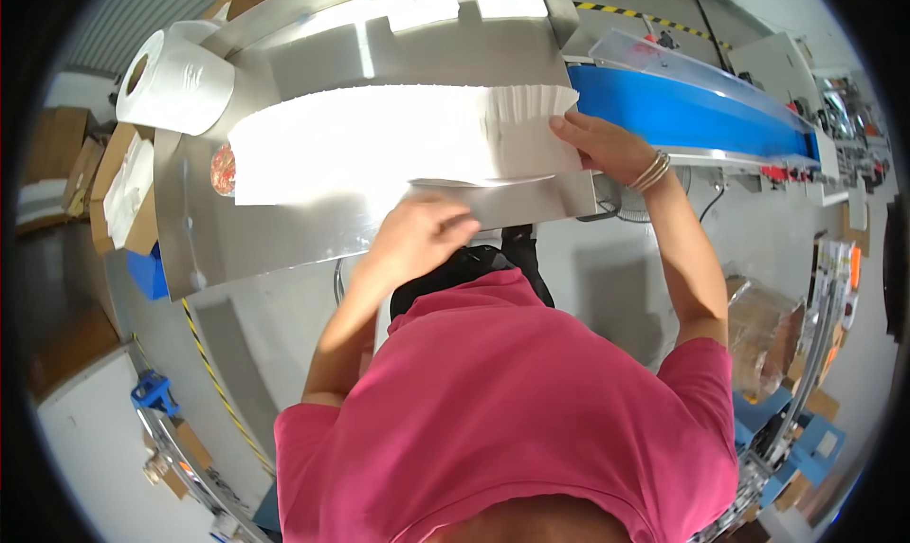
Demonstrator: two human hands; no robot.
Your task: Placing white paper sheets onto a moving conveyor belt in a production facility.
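Observation:
A long row of thin white sheets or flat bags (379,135), packed close together, lies across a metal table. Its right end shows fanned, rippled edges, and glare washes out the middle. My right hand (607,147), with bangles at the wrist, grips that right end, thumb side on the sheets and the other fingertips partly hidden. Close to the table's front edge, my left hand (424,232) hovers just below the row, fingers loosely bent, thumb apart, nothing visible in it. A thin loose edge curves along the front of the row between the hands.
A round red-and-white patterned item (223,170) sits at the row's left end. Behind it stands a large white roll (180,79). Two white stacks (420,1) lie at the table's far side. A blue conveyor belt (682,112) adjoins on the right. An open carton (123,192) stands left.

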